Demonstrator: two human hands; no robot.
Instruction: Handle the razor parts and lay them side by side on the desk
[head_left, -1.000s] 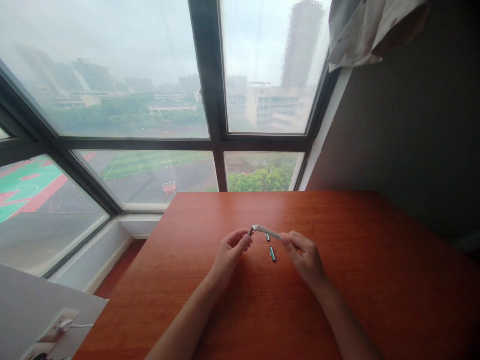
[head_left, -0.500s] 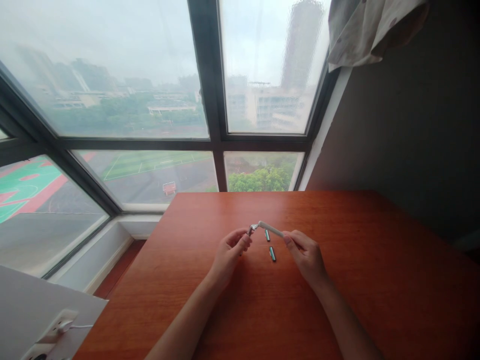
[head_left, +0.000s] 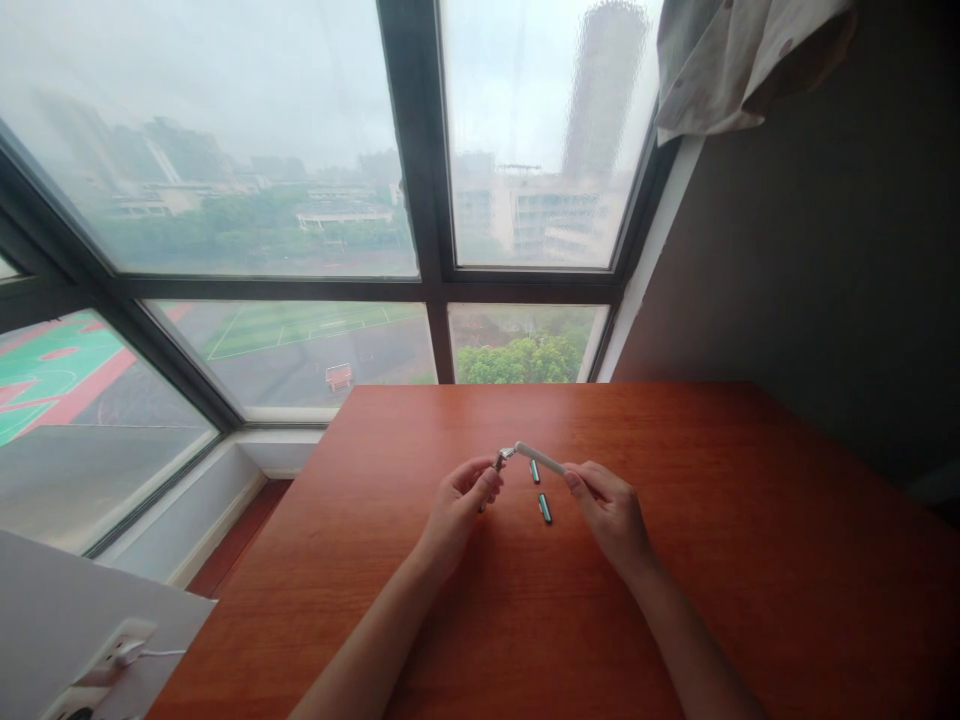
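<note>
My left hand (head_left: 459,505) is closed around the handle of a metal razor (head_left: 498,462), its silvery head pointing up and to the right. In my right hand (head_left: 611,510), thumb and fingers pinch the near end of a slim white stick shaped like a toothbrush (head_left: 541,459). The stick's far tip meets or nearly meets the razor head; any bristles are too small to make out. Below the stick, between my hands, two green-and-black razor cartridges lie on the table: a farther cartridge (head_left: 534,471) and a nearer cartridge (head_left: 544,508).
The reddish-brown wooden table (head_left: 750,560) spreads under both forearms. Dark window frames (head_left: 431,290) stand behind its far edge. At lower left is a wall socket (head_left: 120,650) with a white plug and cable. A pale curtain (head_left: 750,60) hangs at upper right.
The far tip of the white stick has shifted very slightly to the left over the razor head. Both hands stay almost in place, and the cartridges have not moved.
</note>
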